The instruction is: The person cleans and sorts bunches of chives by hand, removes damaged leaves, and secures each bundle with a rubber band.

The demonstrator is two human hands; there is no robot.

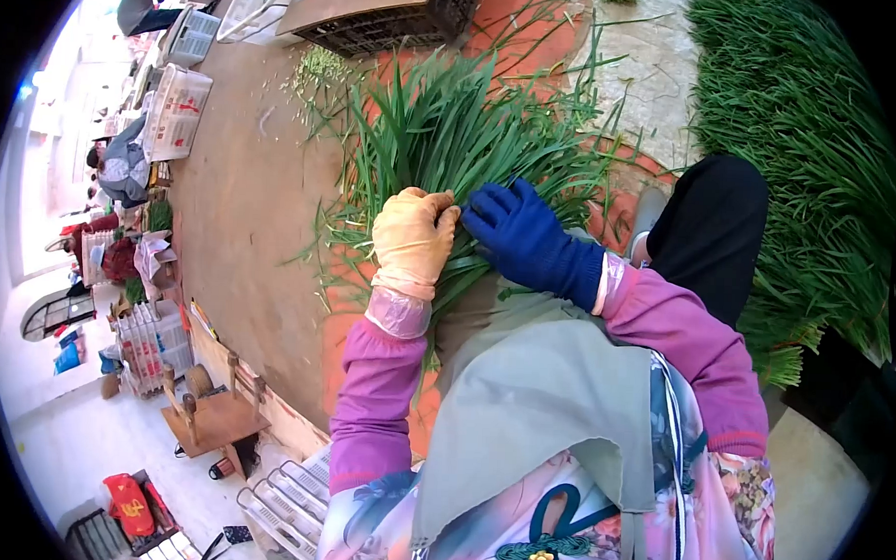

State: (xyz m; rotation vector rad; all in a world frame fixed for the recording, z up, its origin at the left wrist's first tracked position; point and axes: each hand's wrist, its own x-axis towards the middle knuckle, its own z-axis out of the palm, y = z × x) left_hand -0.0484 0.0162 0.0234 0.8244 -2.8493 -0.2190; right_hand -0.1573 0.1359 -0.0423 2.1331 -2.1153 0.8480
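Long green leafy stalks lie in a loose heap in front of me, over an orange-red mat. My left hand, in a pale orange glove, has its fingers curled at the near edge of the heap; what they pinch is too small to name. Close to its right, my right hand, in a dark blue knitted glove, rests on the stalks with bent fingers. The tips of that hand point toward the left hand, and its grip is partly hidden among the leaves.
A large pile of green stalks lies at the right. A black crate with a brown board stands at the top. White baskets, a wooden chair and people, one in grey, are on the left. My knee is beside the heap.
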